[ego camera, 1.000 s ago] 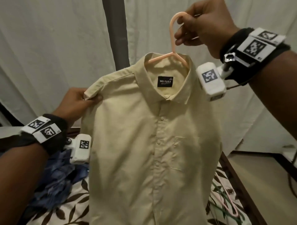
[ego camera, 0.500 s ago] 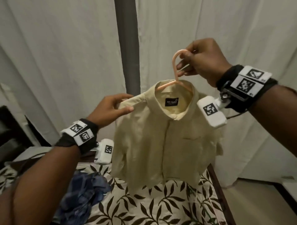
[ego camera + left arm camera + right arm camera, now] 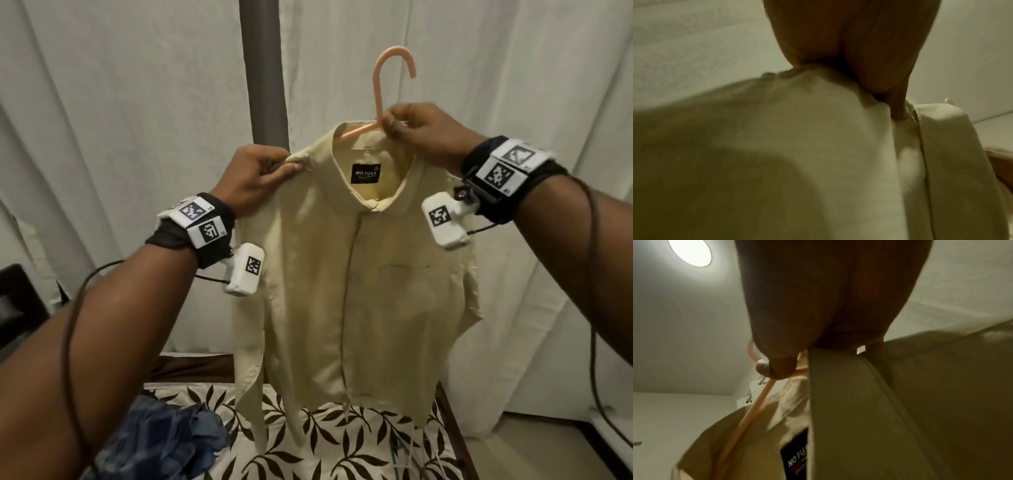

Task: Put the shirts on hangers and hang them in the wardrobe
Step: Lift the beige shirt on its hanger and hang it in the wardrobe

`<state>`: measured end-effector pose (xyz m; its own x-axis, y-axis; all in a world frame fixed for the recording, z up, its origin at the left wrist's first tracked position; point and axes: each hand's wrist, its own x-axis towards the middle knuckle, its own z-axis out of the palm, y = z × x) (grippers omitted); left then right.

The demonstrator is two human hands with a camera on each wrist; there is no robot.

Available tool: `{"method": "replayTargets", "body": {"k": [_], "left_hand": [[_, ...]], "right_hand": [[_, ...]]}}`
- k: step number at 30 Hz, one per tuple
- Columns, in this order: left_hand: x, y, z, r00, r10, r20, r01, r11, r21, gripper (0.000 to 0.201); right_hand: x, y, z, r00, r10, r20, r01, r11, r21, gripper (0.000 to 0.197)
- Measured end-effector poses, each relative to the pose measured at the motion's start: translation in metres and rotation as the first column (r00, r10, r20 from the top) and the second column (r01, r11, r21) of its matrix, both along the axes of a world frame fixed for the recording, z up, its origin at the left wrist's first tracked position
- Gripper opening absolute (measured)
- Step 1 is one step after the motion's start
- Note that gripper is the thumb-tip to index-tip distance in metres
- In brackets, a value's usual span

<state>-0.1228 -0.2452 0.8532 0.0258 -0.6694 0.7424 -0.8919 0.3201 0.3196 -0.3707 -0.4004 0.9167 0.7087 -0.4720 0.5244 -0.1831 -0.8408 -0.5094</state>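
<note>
Pinching the cream shirt [image 3: 370, 291] shoulder in my left hand [image 3: 255, 178], my right hand [image 3: 423, 132] gripping the pink hanger [image 3: 380, 85] neck, I should tug the seam squarely over the arm

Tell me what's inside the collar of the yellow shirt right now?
Inside the yellow shirt collar, one arm of the pink hanger and the black label show. The right hand covers the other arm; the hanger's ends are hidden under fabric.

Both arms raised; left hand [image 3: 255, 178] and right hand [image 3: 423, 133] pinch with curled fingers.
</note>
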Motion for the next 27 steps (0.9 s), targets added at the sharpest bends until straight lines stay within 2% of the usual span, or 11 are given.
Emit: {"method": "replayTargets", "body": {"k": [3, 7, 9, 12, 14, 16, 18, 20, 22, 25, 27], "left_hand": [[0.003, -0.001, 0.003, 1.0, -0.001, -0.013, 0.001, 1.0, -0.016, 0.046], [0.001, 0.007, 0.004, 0.996, 0.03, -0.085, -0.031, 1.0, -0.007, 0.034], [0.004, 0.017, 0.0, 0.969, -0.016, -0.247, 0.031, 0.998, 0.058, 0.013], [0.027, 0.041, -0.023, 0.863, -0.04, -0.504, 0.227, 0.921, 0.315, 0.042], [0.046, 0.055, -0.049, 0.901, 0.065, -0.429, 0.176, 0.849, 0.499, 0.055], [0.066, 0.062, -0.073, 0.946, 0.214, -0.243, -0.033, 0.81, 0.586, 0.051], [0.087, 0.068, -0.086, 0.922, 0.375, -0.101, -0.246, 0.766, 0.594, 0.059], [0.097, 0.071, -0.089, 0.898, 0.417, -0.142, -0.277, 0.785, 0.554, 0.066], [0.092, 0.071, -0.082, 0.826, 0.396, -0.402, -0.262, 0.9, 0.349, 0.054], [0.057, 0.067, -0.05, 0.764, 0.019, -0.645, -0.126, 0.985, -0.12, 0.022], [0.018, 0.06, -0.027, 0.68, -0.249, -0.69, 0.183, 0.968, -0.169, 0.006]], "right_hand": [[-0.002, -0.003, -0.009, 0.999, 0.041, -0.032, -0.041, 0.999, -0.012, 0.031], [-0.002, -0.005, -0.008, 1.0, -0.002, 0.017, 0.005, 0.985, -0.172, 0.032], [-0.001, -0.004, -0.001, 0.995, -0.029, 0.1, 0.048, 0.978, -0.204, 0.035], [-0.006, -0.006, 0.016, 0.977, -0.067, 0.203, 0.106, 0.977, -0.185, 0.038], [-0.013, -0.008, 0.025, 0.969, -0.085, 0.23, 0.128, 0.975, -0.179, 0.039], [-0.017, -0.01, 0.031, 0.972, -0.083, 0.22, 0.129, 0.97, -0.205, 0.039], [-0.015, -0.01, 0.032, 0.981, -0.073, 0.18, 0.114, 0.967, -0.229, 0.039], [-0.009, -0.01, 0.03, 0.981, -0.073, 0.179, 0.114, 0.966, -0.233, 0.039], [-0.004, -0.009, 0.026, 0.979, -0.085, 0.188, 0.127, 0.966, -0.225, 0.04], [0.0, -0.009, 0.021, 0.983, -0.098, 0.156, 0.131, 0.968, -0.214, 0.042], [0.0, -0.003, 0.022, 0.985, -0.086, 0.148, 0.117, 0.97, -0.212, 0.041]]}}
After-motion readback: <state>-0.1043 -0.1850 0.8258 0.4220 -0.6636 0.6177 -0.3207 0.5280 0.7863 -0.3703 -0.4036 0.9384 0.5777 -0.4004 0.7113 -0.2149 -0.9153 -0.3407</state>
